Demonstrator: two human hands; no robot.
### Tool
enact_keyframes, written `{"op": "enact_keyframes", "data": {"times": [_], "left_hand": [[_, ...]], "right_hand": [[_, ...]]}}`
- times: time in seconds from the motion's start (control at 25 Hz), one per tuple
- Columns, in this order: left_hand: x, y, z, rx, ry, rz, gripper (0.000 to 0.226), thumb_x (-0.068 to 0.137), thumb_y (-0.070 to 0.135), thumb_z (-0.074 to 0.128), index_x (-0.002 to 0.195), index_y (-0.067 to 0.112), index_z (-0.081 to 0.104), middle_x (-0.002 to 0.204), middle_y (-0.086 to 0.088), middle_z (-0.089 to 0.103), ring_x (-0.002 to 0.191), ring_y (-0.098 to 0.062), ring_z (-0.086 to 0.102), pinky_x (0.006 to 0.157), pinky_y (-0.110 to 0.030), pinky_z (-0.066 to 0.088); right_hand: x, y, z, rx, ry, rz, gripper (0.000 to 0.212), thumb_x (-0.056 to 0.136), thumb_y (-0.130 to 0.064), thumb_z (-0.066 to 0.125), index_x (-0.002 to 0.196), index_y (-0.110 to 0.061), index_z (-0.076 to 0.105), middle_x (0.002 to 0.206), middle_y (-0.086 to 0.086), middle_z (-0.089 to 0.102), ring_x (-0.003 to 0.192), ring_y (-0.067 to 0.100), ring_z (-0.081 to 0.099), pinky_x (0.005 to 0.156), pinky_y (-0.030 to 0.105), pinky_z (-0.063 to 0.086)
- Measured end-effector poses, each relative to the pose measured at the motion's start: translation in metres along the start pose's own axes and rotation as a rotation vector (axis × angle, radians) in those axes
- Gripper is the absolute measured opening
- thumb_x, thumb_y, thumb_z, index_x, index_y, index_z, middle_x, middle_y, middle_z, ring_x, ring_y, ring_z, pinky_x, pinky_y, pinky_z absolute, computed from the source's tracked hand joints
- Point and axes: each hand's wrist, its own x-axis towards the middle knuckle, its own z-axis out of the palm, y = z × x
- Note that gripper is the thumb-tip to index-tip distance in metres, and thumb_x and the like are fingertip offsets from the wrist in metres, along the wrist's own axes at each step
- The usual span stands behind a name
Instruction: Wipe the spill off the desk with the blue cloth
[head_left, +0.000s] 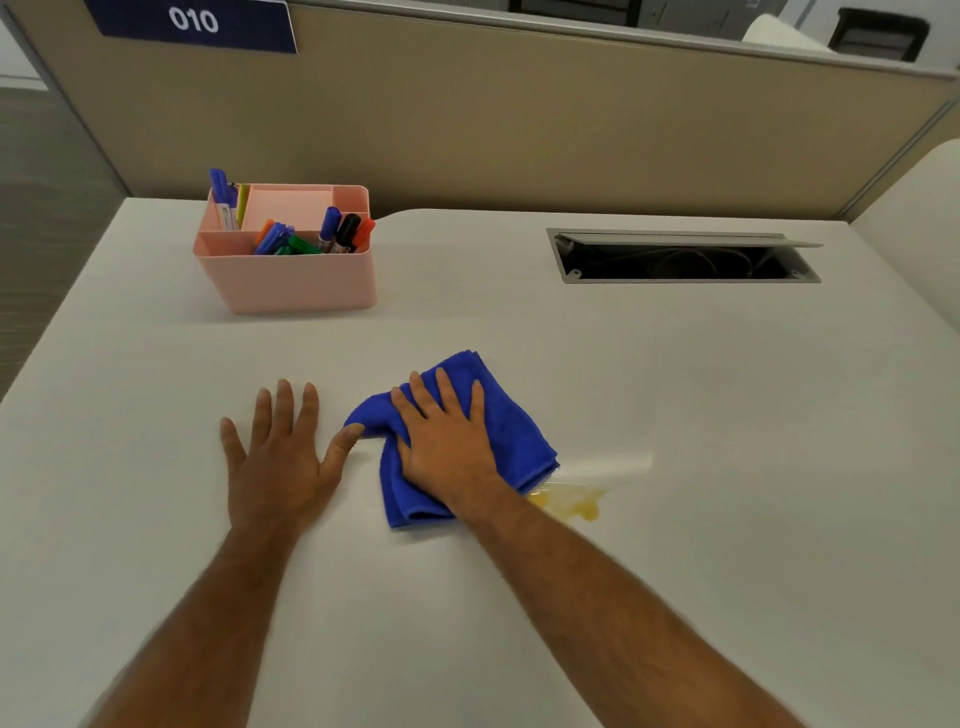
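Right grip (447, 441): we press it flat, fingers spread, on the folded blue cloth (514, 415). Left grip (280, 457): spread flat on the bare counter (675, 597), thumb tip touching the cloth's left fold. Spill (576, 504): yellow, at the cloth's near right corner. Pink organiser (291, 280) with markers (332, 234): far left.

— What is the surface?
— A pale off-white table (675, 374) with an open grey cable hatch (685, 257) set in it.
— What lies on it?
— A pink plastic organiser box (291, 280) at the back left, a folded blue terry cloth (511, 415) in the middle, a yellow liquid spill (571, 503) touching its right corner, and a flat left hand (280, 462) just beside the cloth.
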Motion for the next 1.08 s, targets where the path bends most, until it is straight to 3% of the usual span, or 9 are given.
{"op": "enact_keyframes", "data": {"times": [0.56,0.8,0.88,0.96,1.08], "left_hand": [[-0.022,0.021,0.003,0.007,0.011,-0.065,0.102,0.078,0.087,-0.005,0.16,0.027,0.004,0.17,-0.002,-0.001,0.155,-0.019,-0.007,0.122,-0.057,-0.005],[-0.021,0.021,0.004,0.022,0.006,-0.076,0.101,0.078,0.088,-0.004,0.16,0.029,0.005,0.17,0.0,-0.001,0.155,-0.018,-0.008,0.122,-0.057,-0.005],[-0.021,0.021,0.003,0.014,0.002,-0.077,0.101,0.078,0.088,-0.003,0.16,0.029,0.004,0.17,0.0,-0.002,0.155,-0.018,-0.009,0.122,-0.057,-0.005],[-0.021,0.022,0.002,0.012,-0.002,-0.074,0.101,0.078,0.088,-0.003,0.16,0.029,0.003,0.17,0.0,-0.003,0.155,-0.018,-0.009,0.122,-0.057,-0.006],[-0.022,0.021,0.002,0.003,-0.009,-0.062,0.101,0.078,0.088,-0.003,0.159,0.028,0.001,0.17,-0.002,-0.003,0.155,-0.019,-0.009,0.121,-0.057,-0.007]], "right_hand": [[-0.022,0.145,-0.015,0.043,0.013,0.206,0.058,0.106,-0.043,0.025,0.159,-0.028,0.01,0.169,-0.003,0.002,0.154,0.027,-0.004,0.118,0.067,0.0],[-0.043,0.201,-0.012,0.065,0.042,0.254,0.056,0.106,-0.042,0.026,0.159,-0.025,0.015,0.168,-0.001,0.011,0.155,0.024,0.003,0.123,0.056,0.002],[-0.056,0.204,-0.011,0.184,0.11,0.261,0.055,0.106,-0.039,0.029,0.158,-0.021,0.021,0.167,0.001,0.017,0.154,0.022,0.006,0.124,0.049,0.002],[-0.074,0.203,-0.011,0.484,0.163,0.357,0.054,0.106,-0.04,0.032,0.156,-0.018,0.027,0.165,0.001,0.024,0.154,0.021,0.011,0.125,0.044,0.006],[-0.104,0.187,-0.009,0.857,0.199,0.523,0.07,0.096,-0.062,0.034,0.152,-0.021,0.038,0.158,0.001,0.038,0.149,0.025,0.027,0.121,0.048,0.024]]}}
